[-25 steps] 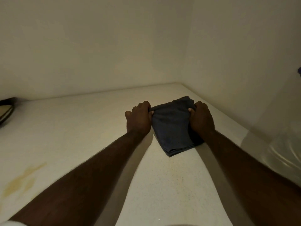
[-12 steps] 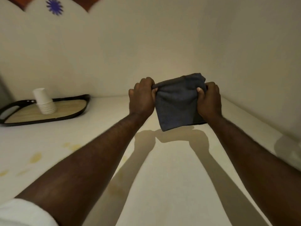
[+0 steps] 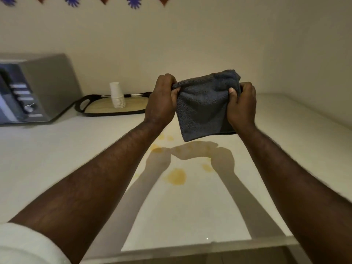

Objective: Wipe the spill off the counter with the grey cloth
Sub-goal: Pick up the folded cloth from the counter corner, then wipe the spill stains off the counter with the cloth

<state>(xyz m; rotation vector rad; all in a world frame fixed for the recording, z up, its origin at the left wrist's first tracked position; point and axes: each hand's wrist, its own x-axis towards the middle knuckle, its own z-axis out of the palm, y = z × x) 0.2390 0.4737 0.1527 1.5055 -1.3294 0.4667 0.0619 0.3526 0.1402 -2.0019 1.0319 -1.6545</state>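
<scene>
A folded grey cloth [image 3: 202,111] hangs in the air above the white counter [image 3: 57,159]. My left hand [image 3: 162,100] grips its upper left corner and my right hand [image 3: 241,103] grips its right edge. Directly below and in front of the cloth lies the spill [image 3: 177,176]: several yellow-orange blotches and smears on the counter. The cloth is clear of the counter and casts a shadow over part of the spill.
A grey microwave [image 3: 38,88] stands at the back left. Beside it a black tray [image 3: 114,109] holds a stack of white paper cups [image 3: 117,95]. The wall rises behind, and the counter's front edge [image 3: 190,252] runs along the bottom.
Both hands have lifted the cloth off the counter by the right corner and carried it left. The view has swung left, so the spill, tray and microwave now show.
</scene>
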